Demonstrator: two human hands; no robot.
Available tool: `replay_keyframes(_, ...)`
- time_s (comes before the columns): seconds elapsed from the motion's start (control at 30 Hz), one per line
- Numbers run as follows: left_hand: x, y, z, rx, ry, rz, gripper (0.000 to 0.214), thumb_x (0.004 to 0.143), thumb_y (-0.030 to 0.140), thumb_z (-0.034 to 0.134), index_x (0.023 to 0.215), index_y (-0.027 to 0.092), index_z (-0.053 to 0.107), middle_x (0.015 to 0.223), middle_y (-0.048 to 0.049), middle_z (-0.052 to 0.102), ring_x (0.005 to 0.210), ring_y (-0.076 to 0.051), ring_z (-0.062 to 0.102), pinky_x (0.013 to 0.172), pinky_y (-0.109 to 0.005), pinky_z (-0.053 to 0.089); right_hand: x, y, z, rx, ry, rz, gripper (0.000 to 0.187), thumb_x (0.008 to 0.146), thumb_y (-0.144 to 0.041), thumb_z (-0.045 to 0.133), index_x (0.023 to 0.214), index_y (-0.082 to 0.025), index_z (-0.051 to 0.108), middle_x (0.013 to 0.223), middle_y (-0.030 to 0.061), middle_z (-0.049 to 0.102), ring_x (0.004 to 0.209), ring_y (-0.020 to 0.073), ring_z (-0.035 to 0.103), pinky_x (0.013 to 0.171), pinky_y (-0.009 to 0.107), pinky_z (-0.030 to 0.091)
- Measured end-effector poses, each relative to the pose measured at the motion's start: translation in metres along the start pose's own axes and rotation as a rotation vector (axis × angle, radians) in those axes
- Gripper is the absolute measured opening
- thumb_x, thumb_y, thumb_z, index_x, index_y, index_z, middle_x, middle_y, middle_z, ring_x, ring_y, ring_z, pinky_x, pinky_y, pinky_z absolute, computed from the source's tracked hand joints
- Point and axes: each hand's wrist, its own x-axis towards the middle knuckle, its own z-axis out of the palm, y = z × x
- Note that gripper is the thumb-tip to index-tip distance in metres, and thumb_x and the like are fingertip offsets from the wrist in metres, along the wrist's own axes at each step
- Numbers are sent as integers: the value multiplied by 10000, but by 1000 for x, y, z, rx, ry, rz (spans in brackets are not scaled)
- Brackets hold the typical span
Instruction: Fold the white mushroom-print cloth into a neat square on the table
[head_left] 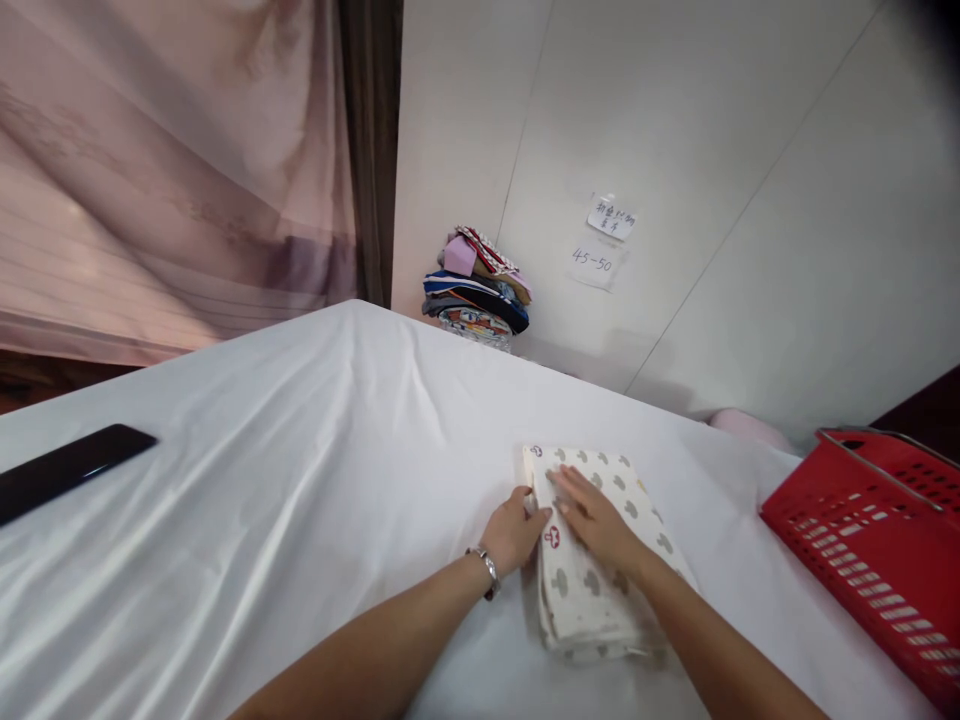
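A white cloth [600, 590] with grey mushroom-like prints and a few red ones lies folded into a thick rectangle. At its left edge my left hand [516, 530] pinches the layers, thumb on top and fingers at the side, partly hidden. A metal watch or bracelet [489, 572] circles that wrist. My right hand [592, 515] lies flat on the top of the cloth with its fingers stretched out, just right of the left hand.
White fabric [300, 540] with creases covers the table. A red perforated basket [862, 540] stands at the right, a black phone-like slab [75, 465] lies at the left. Folded textiles [480, 285] are piled by the wall [675, 120], below a pink curtain's [187, 150] right side.
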Motion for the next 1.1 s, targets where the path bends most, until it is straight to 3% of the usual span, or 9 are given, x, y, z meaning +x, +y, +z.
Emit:
replay_keyframes(0.13, 0, 1, 0, 18, 11, -7, 496, 770, 435, 506, 1186, 169, 462, 831, -53, 662, 785, -205, 626, 684, -268, 430, 15, 44, -21, -212, 100, 167, 506, 864, -400, 369, 1322, -189, 412, 1442, 71, 273, 1344, 238, 158, 1080, 453, 149)
replay_keyframes(0.23, 1, 1, 0, 34, 15, 2, 508, 753, 441, 530, 1181, 175, 465, 873, -58, 664, 824, -210, 623, 708, -266, 430, 18, 80, -26, -308, 111, 337, 526, 873, -450, 339, 1343, -215, 369, 1449, 46, 261, 1343, 253, 157, 1062, 495, 163)
replay_keyframes(0.37, 1, -1, 1, 53, 16, 20, 510, 745, 434, 537, 1179, 178, 466, 904, -66, 663, 854, -216, 618, 722, -265, 428, 18, 105, -20, -336, 104, 336, 563, 874, -486, 322, 1365, -210, 331, 1456, 23, 246, 1349, 238, 133, 1074, 432, 185)
replay_keyframes(0.63, 2, -1, 1, 60, 19, 5, 562, 737, 444, 540, 1217, 168, 439, 931, -81, 654, 866, -222, 616, 727, -272, 435, 20, 104, -23, -223, 85, 330, 610, 858, -510, 341, 1369, -178, 328, 1460, 24, 237, 1358, 211, 82, 1104, 373, 140)
replay_keyframes(0.77, 4, -1, 0, -17, -12, -63, 689, 722, 454, 562, 1296, 146, 339, 938, -91, 648, 737, -191, 629, 618, -250, 454, 12, 101, -30, -60, 112, 350, 604, 842, -493, 380, 1361, -186, 340, 1471, 26, 195, 1357, 193, 96, 1109, 361, 134)
replay_keyframes(0.87, 6, 0, -2, -98, -72, -134, 756, 713, 456, 571, 1328, 140, 266, 878, -83, 646, 541, -151, 588, 469, -237, 428, -7, 100, -33, 48, 166, 437, 638, 819, -482, 419, 1374, -187, 310, 1467, 36, 206, 1343, 188, 174, 1107, 347, 153)
replay_keyframes(1.0, 10, 6, -3, -200, -107, -221, 785, 705, 467, 585, 1326, 116, 257, 676, -21, 614, 377, -105, 464, 376, -226, 352, -42, 103, -33, 90, 222, 560, 670, 788, -512, 449, 1373, -214, 316, 1389, 46, 378, 1278, 230, 336, 1070, 377, 255)
replay_keyframes(1.1, 12, 12, -4, -294, -154, -261, 695, 707, 469, 595, 1244, 89, 371, 538, 30, 537, 350, -84, 400, 347, -203, 273, -63, 103, -32, 91, 246, 632, 704, 758, -544, 480, 1365, -220, 333, 1324, 59, 466, 1230, 254, 408, 1027, 389, 321)
